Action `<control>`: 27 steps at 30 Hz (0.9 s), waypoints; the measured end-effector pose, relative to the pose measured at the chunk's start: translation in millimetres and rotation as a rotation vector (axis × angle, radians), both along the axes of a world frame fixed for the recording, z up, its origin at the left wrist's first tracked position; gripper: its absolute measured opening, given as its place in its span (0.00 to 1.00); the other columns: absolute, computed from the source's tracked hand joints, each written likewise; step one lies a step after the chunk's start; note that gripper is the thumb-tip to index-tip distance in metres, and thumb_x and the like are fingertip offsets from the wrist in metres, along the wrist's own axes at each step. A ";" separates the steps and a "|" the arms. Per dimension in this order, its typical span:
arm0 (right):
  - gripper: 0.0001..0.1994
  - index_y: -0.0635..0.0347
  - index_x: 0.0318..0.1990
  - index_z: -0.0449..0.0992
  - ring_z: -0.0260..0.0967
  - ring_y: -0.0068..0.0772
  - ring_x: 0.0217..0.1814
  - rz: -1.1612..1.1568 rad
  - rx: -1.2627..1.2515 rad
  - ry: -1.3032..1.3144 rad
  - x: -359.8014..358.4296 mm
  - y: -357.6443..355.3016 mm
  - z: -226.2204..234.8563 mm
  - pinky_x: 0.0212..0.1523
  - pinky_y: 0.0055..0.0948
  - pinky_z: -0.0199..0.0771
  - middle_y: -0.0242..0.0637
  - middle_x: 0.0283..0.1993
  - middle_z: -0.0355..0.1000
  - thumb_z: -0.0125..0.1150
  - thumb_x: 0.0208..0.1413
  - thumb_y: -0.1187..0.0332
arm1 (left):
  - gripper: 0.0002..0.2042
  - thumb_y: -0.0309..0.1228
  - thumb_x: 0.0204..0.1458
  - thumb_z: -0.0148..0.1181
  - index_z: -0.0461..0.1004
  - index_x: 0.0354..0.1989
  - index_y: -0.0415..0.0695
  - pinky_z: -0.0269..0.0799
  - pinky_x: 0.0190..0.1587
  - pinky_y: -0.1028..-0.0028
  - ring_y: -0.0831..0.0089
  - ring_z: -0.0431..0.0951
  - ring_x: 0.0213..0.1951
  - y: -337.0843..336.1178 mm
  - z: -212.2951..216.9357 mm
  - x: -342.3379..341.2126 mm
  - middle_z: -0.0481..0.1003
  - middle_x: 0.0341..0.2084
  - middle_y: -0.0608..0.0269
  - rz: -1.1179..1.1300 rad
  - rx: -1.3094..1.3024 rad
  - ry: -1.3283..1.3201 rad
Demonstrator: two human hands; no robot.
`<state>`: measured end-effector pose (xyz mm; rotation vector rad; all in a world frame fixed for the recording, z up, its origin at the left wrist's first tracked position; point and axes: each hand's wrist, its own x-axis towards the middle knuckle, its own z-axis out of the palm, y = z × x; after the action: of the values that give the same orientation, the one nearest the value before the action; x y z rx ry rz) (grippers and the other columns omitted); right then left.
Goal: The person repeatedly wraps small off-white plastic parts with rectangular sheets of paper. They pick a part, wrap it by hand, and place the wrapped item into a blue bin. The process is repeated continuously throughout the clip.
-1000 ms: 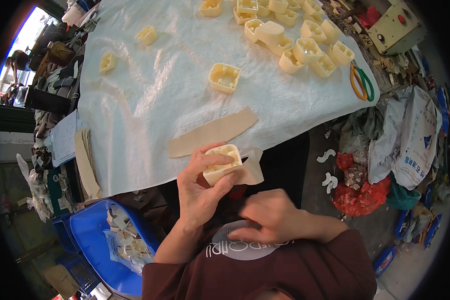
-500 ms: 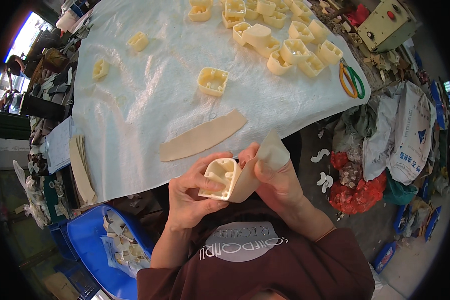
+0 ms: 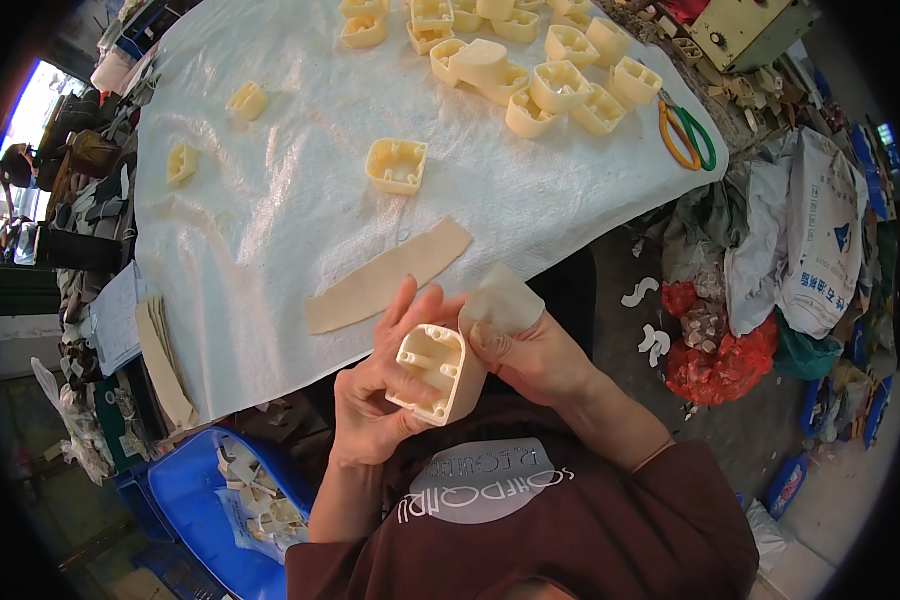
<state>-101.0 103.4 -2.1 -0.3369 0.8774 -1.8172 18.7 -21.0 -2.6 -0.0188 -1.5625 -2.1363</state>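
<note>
My left hand (image 3: 370, 395) is closed round a hollow cream plastic block (image 3: 436, 372) with rounded corners. Its open side faces up, showing small posts inside, and a finger reaches into it. A beige strip (image 3: 503, 300), like thin leather or vinyl, lies against the block's right side. My right hand (image 3: 540, 362) pinches this strip between thumb and fingers, and the strip's loose end sticks up beyond the hand. Past my fingers, a second beige strip (image 3: 390, 278) lies flat on the white sheet (image 3: 260, 230). A similar block (image 3: 397, 167) stands alone farther back.
Several cream blocks (image 3: 560, 88) are heaped at the far right, beside scissors (image 3: 682, 135) with orange and green handles. Stacked strips (image 3: 162, 360) lie at the sheet's left edge. A blue tub (image 3: 185, 490) of scraps stands lower left; bags (image 3: 815, 250) lie at right.
My right hand has moved left and slightly down, bringing the strip closer against the block's side. My left fingers have stretched up behind the block. The whole view has shifted slightly.
</note>
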 end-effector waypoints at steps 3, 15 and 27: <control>0.21 0.67 0.45 0.71 0.69 0.25 0.43 0.008 0.008 0.131 -6.4 0.9 -1.3 0.43 0.25 0.70 0.38 0.42 0.72 0.64 0.49 0.60 | 0.15 0.34 0.34 0.73 0.71 0.25 0.44 0.56 0.58 0.59 0.50 0.60 0.60 13.4 13.0 -7.3 0.52 0.61 0.41 0.072 -0.008 -0.031; 0.16 0.66 0.35 0.74 0.68 0.22 0.35 -0.082 0.088 0.236 -12.7 5.9 3.6 0.37 0.23 0.68 0.35 0.33 0.73 0.66 0.47 0.61 | 0.15 0.23 0.29 0.73 0.69 0.21 0.44 0.64 0.44 0.73 0.69 0.66 0.44 3.7 15.9 4.8 0.62 0.43 0.55 0.138 -0.250 -0.191; 0.14 0.65 0.33 0.74 0.67 0.24 0.36 -0.202 0.097 0.324 -1.2 -0.2 3.4 0.37 0.23 0.66 0.36 0.33 0.70 0.67 0.46 0.63 | 0.34 0.26 0.29 0.72 0.57 0.47 0.43 0.62 0.49 0.69 0.66 0.63 0.47 26.0 20.8 -9.2 0.59 0.45 0.54 0.477 -0.521 -0.379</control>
<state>-102.2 103.2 1.3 -0.5051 1.2590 -1.9268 9.4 5.0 18.2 0.5543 -2.0498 -1.3799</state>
